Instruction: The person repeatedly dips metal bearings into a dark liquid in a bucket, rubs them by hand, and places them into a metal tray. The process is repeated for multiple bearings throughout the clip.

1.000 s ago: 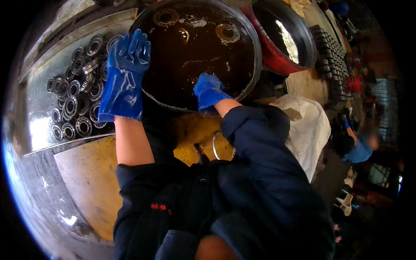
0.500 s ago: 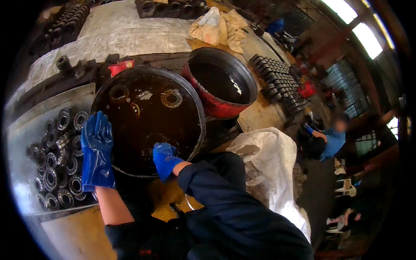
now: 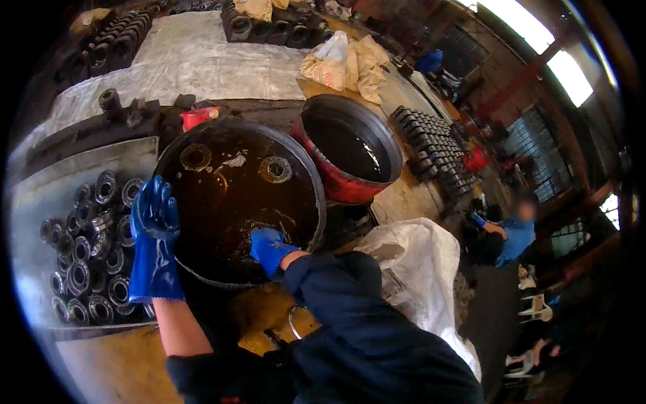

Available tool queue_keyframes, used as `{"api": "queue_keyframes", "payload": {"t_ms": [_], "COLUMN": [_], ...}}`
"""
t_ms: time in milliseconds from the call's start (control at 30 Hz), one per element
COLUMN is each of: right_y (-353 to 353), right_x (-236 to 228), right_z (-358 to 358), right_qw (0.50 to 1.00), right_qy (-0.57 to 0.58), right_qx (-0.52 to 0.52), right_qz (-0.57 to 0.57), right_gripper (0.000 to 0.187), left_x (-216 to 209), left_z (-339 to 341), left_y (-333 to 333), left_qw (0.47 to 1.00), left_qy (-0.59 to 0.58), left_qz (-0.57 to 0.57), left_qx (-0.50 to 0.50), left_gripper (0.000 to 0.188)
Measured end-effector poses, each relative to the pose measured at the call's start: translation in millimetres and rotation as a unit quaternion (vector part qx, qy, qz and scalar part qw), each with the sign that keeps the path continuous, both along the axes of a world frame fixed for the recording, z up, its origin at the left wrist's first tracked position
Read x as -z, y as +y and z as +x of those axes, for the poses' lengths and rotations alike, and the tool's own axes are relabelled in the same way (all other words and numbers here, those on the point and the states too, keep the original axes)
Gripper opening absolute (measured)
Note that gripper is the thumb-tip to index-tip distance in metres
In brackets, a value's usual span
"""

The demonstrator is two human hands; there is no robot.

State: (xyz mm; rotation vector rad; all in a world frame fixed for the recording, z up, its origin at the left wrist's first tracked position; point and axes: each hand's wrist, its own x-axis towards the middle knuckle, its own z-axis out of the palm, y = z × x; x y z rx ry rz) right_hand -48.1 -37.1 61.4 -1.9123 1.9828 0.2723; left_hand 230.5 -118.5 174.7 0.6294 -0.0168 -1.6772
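Note:
A wide round tub [image 3: 319,161] of dark brown liquid stands in front of me. My left hand [image 3: 155,212], in a wet blue rubber glove, lies along the tub's left rim with its fingers stretched out and nothing in it. Over the near right part of the liquid is my right hand [image 3: 272,252], also gloved in blue. Its fingers point down into the murky surface and are hidden, so any held thing cannot be made out. Ripples and froth surround it. Ring-shaped bearings show in the liquid, one at the far right [image 3: 275,170] and one at the far left [image 3: 196,157].
Several greasy bearings [image 3: 79,277] are heaped on a metal tray [image 3: 40,185] at left. A red drum [image 3: 336,176] of dark liquid adjoins the tub. A white sack [image 3: 431,269] lies right of my leg. Rows of metal parts [image 3: 434,141] and a seated person [image 3: 517,236] are farther right.
The view has shifted, so the tub sits slightly lower and farther right. My right hand remains at the liquid, with more ripples and froth around it. My left hand stays on the rim.

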Motion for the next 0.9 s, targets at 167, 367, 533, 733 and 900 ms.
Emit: {"api": "queue_keyframes", "payload": {"t_ms": [167,367,533,733,900], "right_y": [-18,-9,8,-13,8], "right_x": [35,25,41,14,31], "right_z": [-42,-46,-35,-19,-73], "right_qw": [0.979,0.973,0.998,0.945,0.983], "right_qy": [0.125,-0.077,-0.041,0.146,-0.179], "right_qx": [-0.159,-0.187,-0.043,-0.266,-0.001], "right_qz": [0.036,0.110,-0.022,0.119,0.051], "right_gripper": [0.032,0.038,0.035,0.039,0.039], "left_x": [-11,1,-22,2,-7], "left_z": [-33,-4,-27,-16,-33], "left_y": [-1,-3,6,9,4], "left_qw": [1.000,0.999,1.000,0.995,0.997], "left_qy": [-0.023,0.020,0.000,0.042,0.008], "left_qz": [0.007,-0.007,0.012,-0.087,-0.078], "left_qx": [0.002,-0.024,0.008,0.003,0.011], "left_gripper": [0.033,0.038,0.030,0.028,0.027]}}
